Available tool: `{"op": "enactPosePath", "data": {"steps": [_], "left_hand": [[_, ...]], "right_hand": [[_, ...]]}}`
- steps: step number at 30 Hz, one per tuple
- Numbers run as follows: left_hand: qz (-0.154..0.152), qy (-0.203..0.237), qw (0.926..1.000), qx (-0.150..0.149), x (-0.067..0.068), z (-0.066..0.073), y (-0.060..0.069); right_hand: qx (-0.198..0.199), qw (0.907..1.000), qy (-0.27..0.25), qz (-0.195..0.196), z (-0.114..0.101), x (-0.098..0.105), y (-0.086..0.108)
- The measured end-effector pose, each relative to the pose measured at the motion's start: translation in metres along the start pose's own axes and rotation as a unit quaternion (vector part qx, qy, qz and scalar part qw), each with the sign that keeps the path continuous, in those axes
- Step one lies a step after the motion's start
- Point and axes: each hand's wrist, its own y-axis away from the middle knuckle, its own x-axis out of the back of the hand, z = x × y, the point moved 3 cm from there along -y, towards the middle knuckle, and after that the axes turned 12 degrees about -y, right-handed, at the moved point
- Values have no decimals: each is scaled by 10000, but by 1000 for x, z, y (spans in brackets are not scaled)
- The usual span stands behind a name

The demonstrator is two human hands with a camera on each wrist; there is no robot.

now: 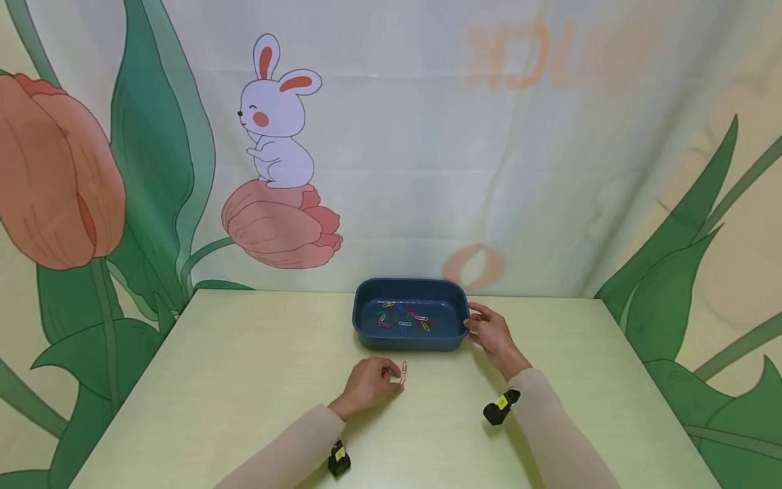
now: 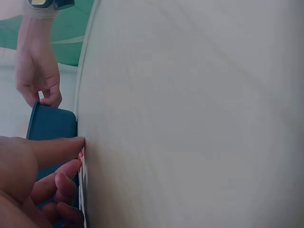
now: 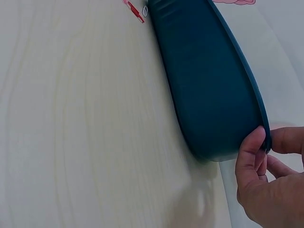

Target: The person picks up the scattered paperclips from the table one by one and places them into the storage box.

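Observation:
A dark blue rectangular tray (image 1: 411, 343) stands at the table's back edge, with several coloured paper clips (image 1: 404, 324) scattered on its bottom. At its right end my right hand (image 1: 496, 339) pinches the rim between thumb and fingers, as the right wrist view also shows. My left hand (image 1: 371, 382) is low over the table in front of the tray, thumb and forefinger apart on either side of a few loose paper clips (image 1: 404, 367). A red paper clip (image 3: 136, 12) and a white paper clip (image 3: 145, 11) lie beside the tray's base. The left fingertips partly hide the clips.
The pale wood-look table (image 1: 244, 380) reaches back to a printed curtain (image 1: 391, 170) with a rabbit and tulips. The tray stands close against the curtain. A black wrist camera (image 1: 502, 406) hangs from the right sleeve, another wrist camera (image 1: 339, 458) from the left.

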Motion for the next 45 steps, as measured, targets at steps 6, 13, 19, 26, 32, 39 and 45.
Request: {"op": "enactPosePath", "data": {"steps": [6,13,19,26,32,39,45], "left_hand": [[4,-169,9998,56,-1,1,0],[2,-225,9997,39,-1,2,1],[-56,-188,9997,-152,0,0,3],[-54,242,9995,-205,8,0,6],[-45,598,9982,39,22,3,7],[251,669,9974,-29,47,16,9],[459,883,9950,68,66,21,3]], "right_hand": [[11,10000,-9,-46,0,0,0],[62,9999,-43,-98,-1,0,1],[-25,10000,-51,-51,2,1,1],[-21,10000,-57,-52,1,1,1],[-3,9999,-84,-64,1,0,-1],[2,10000,-69,-38,0,0,1],[57,10000,-34,-45,-1,-1,2]]}}
